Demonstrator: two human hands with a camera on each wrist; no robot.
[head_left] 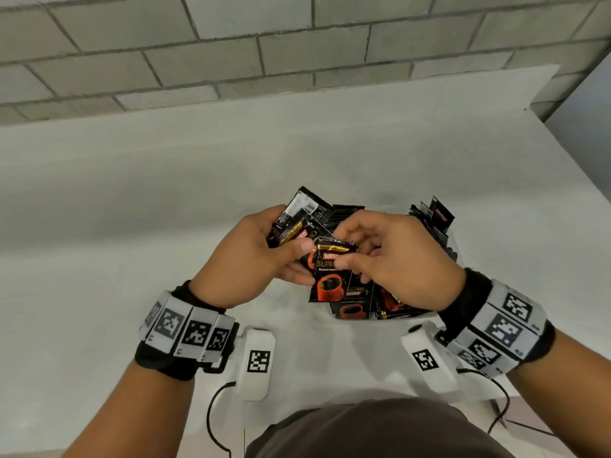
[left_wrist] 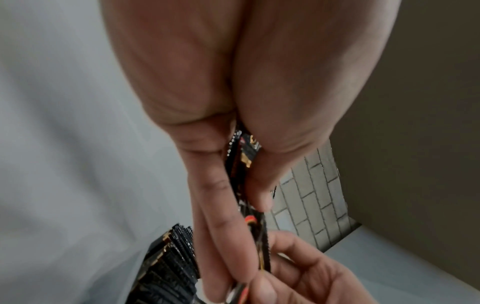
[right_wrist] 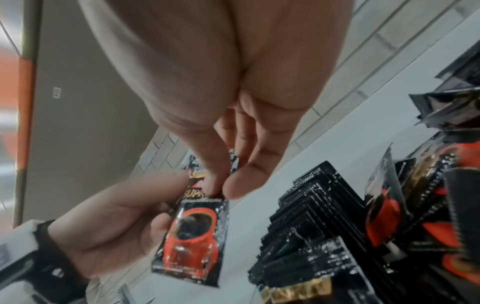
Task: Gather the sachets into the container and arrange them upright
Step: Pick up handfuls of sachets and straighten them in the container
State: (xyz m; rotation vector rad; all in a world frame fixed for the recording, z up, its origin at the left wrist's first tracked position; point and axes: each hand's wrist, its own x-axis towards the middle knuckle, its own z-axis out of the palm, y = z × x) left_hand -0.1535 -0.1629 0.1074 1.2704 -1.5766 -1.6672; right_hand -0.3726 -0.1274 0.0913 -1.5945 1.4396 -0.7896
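My left hand [head_left: 291, 247] grips a fan of several black coffee sachets [head_left: 302, 214], thumb pressed on top. My right hand [head_left: 344, 257] pinches the upper part of the front sachet [head_left: 329, 280], black with a red cup, between thumb and forefinger. In the right wrist view that sachet [right_wrist: 194, 236] hangs below the pinching right hand [right_wrist: 221, 186] and lies against the left hand's fingers [right_wrist: 155, 205]. A clear container [head_left: 453, 241] is under and behind my right hand. It has upright sachets [head_left: 436, 216] at its far end and others [head_left: 352, 310] lying flat near me.
A white table [head_left: 132, 209] runs back to a grey block wall [head_left: 231, 54]. The table's right edge [head_left: 562, 150] is close to the container. Rows of sachets [right_wrist: 311, 216] fill the container in the right wrist view. Cables [head_left: 211, 421] trail at the near edge.
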